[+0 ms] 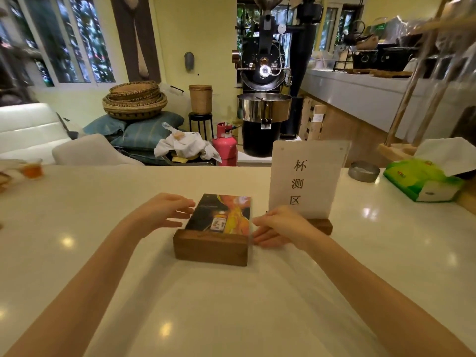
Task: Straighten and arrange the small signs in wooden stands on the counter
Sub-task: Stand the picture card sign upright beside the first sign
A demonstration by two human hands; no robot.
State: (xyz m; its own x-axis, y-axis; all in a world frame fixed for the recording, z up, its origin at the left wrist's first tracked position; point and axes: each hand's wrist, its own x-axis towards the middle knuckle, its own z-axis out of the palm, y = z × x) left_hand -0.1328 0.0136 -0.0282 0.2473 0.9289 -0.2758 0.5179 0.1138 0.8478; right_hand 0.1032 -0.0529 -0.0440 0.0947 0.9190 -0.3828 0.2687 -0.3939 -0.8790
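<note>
A dark picture card (pixel 219 213) with orange and yellow art stands in a wooden stand (pixel 211 247) at the middle of the white counter (pixel 103 228); it leans away from me. To its right a white acrylic sign (pixel 306 179) with black characters stands upright in a second wooden stand (pixel 322 225). My left hand (pixel 164 212) hovers open just left of the card, fingers apart. On the other side, my right hand (pixel 278 226) is open between the two stands, its fingertips close to the first stand's right end.
A green tissue pack (pixel 422 182) and a round metal tin (pixel 363 171) lie at the counter's right. A small glass of amber drink (pixel 32 170) sits at the far left. A wooden rack base (pixel 396 150) stands at the back right.
</note>
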